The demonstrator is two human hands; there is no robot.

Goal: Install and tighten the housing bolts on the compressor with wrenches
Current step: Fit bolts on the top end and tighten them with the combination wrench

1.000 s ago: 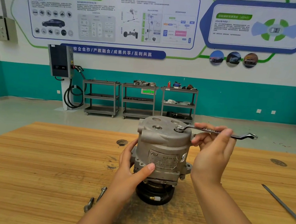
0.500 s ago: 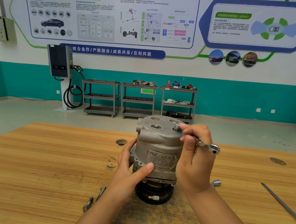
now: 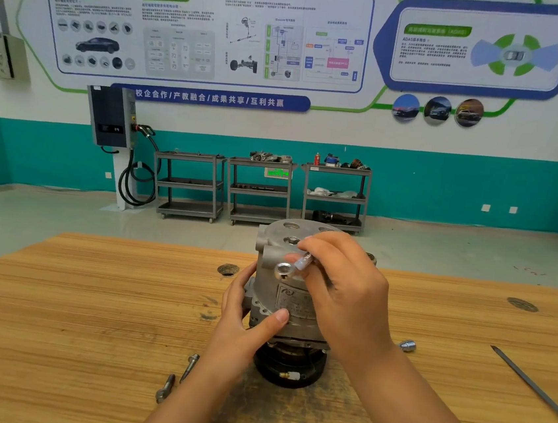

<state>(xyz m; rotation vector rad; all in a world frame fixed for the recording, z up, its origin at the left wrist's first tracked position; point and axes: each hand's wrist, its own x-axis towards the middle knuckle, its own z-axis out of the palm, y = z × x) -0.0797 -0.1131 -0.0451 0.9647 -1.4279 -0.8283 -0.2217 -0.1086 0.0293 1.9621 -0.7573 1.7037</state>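
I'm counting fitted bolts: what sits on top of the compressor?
The compressor's top face shows two round ports and one hex head. The right hand, holding the wrench, covers the near right part, so any bolt there cannot be seen.

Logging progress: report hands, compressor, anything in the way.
Left hand grips grey cast-metal compressor. Right hand holds silver ring wrench at its top. Two loose steel bolts on wooden table; nothing blocking.

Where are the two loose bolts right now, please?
In the head view, the two loose bolts lie on the wooden table, left of the compressor, beside the wrist of the left hand.
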